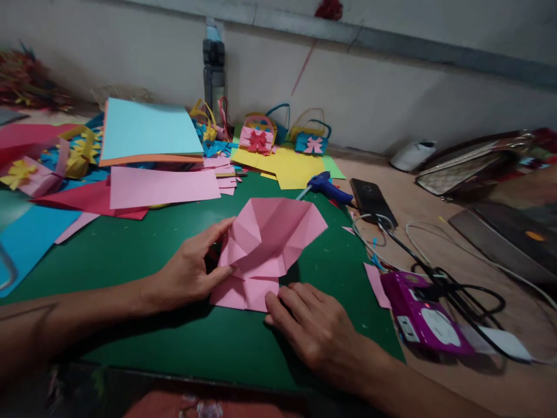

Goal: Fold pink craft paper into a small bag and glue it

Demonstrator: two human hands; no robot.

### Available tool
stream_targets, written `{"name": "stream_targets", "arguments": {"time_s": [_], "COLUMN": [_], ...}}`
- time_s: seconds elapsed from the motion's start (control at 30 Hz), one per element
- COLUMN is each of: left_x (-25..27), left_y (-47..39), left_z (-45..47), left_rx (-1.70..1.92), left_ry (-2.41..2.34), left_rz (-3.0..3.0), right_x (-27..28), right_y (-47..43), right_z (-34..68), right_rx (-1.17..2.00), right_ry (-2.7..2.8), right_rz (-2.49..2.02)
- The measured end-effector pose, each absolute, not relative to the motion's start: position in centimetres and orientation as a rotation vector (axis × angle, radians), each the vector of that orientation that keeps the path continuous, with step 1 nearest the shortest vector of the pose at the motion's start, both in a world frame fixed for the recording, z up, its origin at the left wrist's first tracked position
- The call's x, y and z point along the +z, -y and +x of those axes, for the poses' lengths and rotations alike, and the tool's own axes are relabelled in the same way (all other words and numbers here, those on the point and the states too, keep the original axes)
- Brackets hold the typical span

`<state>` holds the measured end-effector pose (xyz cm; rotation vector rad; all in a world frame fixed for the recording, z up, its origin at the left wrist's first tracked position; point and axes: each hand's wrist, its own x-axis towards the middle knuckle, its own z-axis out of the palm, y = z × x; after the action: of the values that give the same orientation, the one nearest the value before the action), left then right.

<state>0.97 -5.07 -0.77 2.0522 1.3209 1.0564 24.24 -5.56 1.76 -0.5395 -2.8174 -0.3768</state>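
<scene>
Head view: folded pink paper (256, 255) near-centre on the green bench (174, 342), left hand (185, 270) fingers gripping its left side, right hand (313, 325) fingers pinching its near right corner; uneven pull could skew creases or tear it.

Left forearm (96, 306), nearly level; left hand (185, 270), thumb (218, 276) parted from the fingers (217, 232). Right forearm (398, 368), slanting in from the lower right; right hand (315, 325), back uppermost, fingers bent toward the left.

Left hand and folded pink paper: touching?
Touching: the head view shows the left hand holding the folded pink paper, thumb laid over its left edge.
</scene>
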Motion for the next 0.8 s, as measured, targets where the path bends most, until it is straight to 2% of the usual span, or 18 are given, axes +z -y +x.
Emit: {"name": "stream_targets", "arguments": {"time_s": [0.2,0.43,0.6,0.63,0.7,0.8], "left_x": [-0.8,0.0,1.3,1.3,1.0,0.2], "left_y": [4.8,4.9,6.4,6.8,7.4,7.7], "left_z": [0.9,0.2,-1.7,-1.8,-1.6,-0.5], "left_rx": [1.019,0.907,1.088,1.103,1.066,0.856], "left_ry": [-1.315,-1.552,-1.788,-1.738,-1.337,-1.046], "left_rz": [2.066,1.989,2.182,2.337,2.721,2.958], "right_x": [1.3,0.9,0.8,0.8,0.9,1.1], "right_y": [5.5,5.0,4.8,4.8,4.7,4.6], "right_z": [24.2,24.3,24.3,24.3,24.2,24.0], "right_rx": [-0.302,-0.256,-0.124,-0.113,-0.110,-0.127], "right_ry": [2.813,2.785,2.800,2.807,2.814,2.826], "right_rz": [-0.643,-0.666,-0.670,-0.672,-0.678,-0.690]}}
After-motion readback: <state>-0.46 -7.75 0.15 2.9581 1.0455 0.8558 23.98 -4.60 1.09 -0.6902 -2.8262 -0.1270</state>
